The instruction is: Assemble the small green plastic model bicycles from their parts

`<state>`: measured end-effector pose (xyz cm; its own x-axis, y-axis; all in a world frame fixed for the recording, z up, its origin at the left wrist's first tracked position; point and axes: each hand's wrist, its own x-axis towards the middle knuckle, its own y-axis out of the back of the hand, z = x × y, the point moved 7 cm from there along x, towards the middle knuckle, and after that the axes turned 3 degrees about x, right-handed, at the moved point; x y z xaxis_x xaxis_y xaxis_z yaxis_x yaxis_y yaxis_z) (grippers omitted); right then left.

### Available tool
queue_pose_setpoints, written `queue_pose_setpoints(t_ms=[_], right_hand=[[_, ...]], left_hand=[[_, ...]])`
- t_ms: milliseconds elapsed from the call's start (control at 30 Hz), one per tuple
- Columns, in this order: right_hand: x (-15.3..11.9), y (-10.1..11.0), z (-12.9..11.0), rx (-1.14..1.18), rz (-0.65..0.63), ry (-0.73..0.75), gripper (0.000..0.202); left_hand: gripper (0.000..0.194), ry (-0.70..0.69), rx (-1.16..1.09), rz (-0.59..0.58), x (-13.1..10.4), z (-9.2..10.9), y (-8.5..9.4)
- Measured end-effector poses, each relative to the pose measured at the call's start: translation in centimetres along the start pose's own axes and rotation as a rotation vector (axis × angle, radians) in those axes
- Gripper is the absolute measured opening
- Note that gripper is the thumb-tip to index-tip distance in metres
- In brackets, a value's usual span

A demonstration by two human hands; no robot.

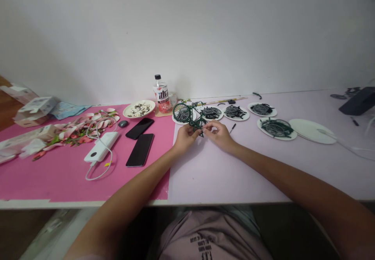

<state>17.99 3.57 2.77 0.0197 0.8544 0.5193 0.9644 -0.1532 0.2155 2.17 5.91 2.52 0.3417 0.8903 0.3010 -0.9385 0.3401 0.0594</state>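
"What are the hands doing?"

"Both are working on a green model bicycle (pixel 193 123), which is reaching away beyond the fingers and to the left. The left hand (pixel 185 139) is gripping its near part between thumb and fingers; the right hand (pixel 219 135) is pinching its near end from the other side. They seem to be fitting or adjusting something there, but the fingers are covering the spot, so I can't tell whether a separate small piece is involved."

"And what is that calling for?"

"A steady left hold, I'd judge, with the right fingertips pressing or turning gently, since the thin frame is looking easy to bend."

"How is the room?"

"Lilac tabletop (pixel 205 178) is stretching from the wrists to the near edge (pixel 222 203), giving space for drawing back. Ahead is tighter: a parts plate (pixel 220 117) is sitting just beyond the right hand, and a thin black piece (pixel 233 127) is lying just to its right. Left of the left hand, a phone (pixel 140 150) is lying well apart."
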Motion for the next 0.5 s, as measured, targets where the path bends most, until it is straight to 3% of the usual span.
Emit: queue_pose_setpoints(t_ms=[500], right_hand=[[0.00, -0.04, 0.29, 0.005, 0.001, -0.026, 0.014]], left_hand=[[0.038, 0.008, 0.025, -0.010, -0.08, 0.20, 0.03]])
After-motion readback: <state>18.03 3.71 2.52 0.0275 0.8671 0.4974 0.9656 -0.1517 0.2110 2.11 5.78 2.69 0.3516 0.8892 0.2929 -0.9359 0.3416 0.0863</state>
